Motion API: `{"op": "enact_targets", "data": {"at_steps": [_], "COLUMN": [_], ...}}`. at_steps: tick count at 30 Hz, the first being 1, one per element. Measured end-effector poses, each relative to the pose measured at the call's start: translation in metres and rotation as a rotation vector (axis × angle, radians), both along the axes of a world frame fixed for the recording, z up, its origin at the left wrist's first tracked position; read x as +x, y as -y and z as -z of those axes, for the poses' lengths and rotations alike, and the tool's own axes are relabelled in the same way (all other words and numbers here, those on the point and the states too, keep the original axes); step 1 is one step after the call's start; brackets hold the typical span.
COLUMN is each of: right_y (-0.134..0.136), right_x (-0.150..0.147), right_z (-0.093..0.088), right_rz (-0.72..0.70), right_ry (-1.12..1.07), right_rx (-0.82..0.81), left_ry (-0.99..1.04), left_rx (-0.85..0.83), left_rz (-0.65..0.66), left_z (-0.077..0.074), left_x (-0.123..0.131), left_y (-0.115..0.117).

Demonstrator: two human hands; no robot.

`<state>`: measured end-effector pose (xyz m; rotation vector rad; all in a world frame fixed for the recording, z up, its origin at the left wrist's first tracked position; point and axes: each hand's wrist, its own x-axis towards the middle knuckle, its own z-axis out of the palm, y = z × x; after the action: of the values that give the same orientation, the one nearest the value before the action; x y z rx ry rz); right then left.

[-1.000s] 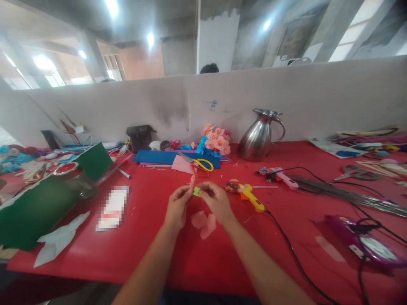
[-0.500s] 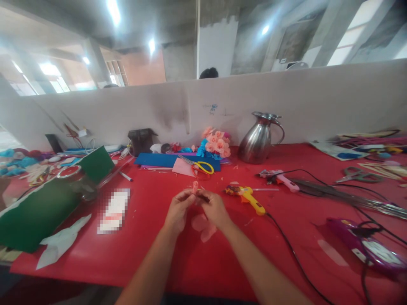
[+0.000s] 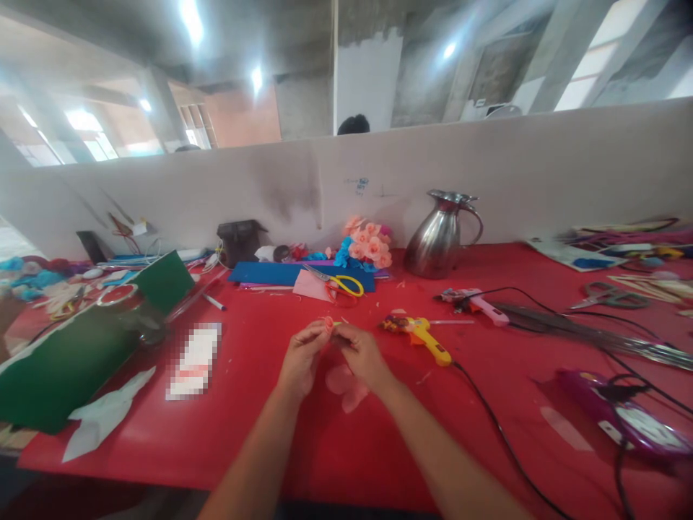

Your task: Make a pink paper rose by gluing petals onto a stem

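A small rolled pink paper flower (image 3: 328, 323) is held between my two hands over the middle of the red table. My left hand (image 3: 303, 354) pinches it from the left, thumb and fingertips closed. From the right, my right hand (image 3: 362, 352) closes its fingers at the flower's side, where a small yellow-green bit shows; the fingers hide most of that part. Loose pink paper petals (image 3: 346, 386) lie on the table just below the hands. A yellow glue gun (image 3: 430, 343) rests to the right of my right hand.
Scissors with yellow and red handles (image 3: 346, 287) lie on blue sheets behind the hands, near a bunch of pink paper flowers (image 3: 372, 247). A steel jug (image 3: 437, 238), a pink glue gun (image 3: 484, 307) and a purple power strip (image 3: 622, 415) stand right. A glass jar (image 3: 135, 318) lies left.
The pink paper flower has tipped down and to the left between the fingers, with less of it standing above them. Both hands stay in nearly the same place.
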<state>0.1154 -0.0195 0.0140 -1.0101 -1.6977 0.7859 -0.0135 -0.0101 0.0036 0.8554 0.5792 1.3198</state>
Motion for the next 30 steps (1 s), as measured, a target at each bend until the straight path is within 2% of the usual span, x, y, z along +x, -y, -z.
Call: {"op": "enact_targets", "data": {"at_steps": [7, 10, 16, 24, 30], "right_y": [-0.003, -0.002, 0.003, 0.0, -0.002], "right_x": [-0.001, -0.002, -0.002, -0.001, 0.001], "right_z": [0.005, 0.004, -0.006, -0.002, 0.002], "right_rz": [0.012, 0.017, 0.003, -0.042, -0.006], "right_ry": [-0.074, -0.095, 0.0, -0.008, 0.046], "right_rx": [-0.023, -0.039, -0.008, -0.014, -0.009], "left_ry": [0.034, -0.014, -0.143, -0.171, -0.194], "left_rx": [-0.047, -0.012, 0.075, 0.122, 0.11], "left_rz": [0.016, -0.027, -0.115, -0.108, -0.081], "left_z": [-0.003, -0.005, -0.004, -0.005, -0.004], "left_x": [0.0, -0.001, -0.003, -0.002, -0.003], "left_y": [0.001, 0.002, 0.001, 0.001, 0.0]}}
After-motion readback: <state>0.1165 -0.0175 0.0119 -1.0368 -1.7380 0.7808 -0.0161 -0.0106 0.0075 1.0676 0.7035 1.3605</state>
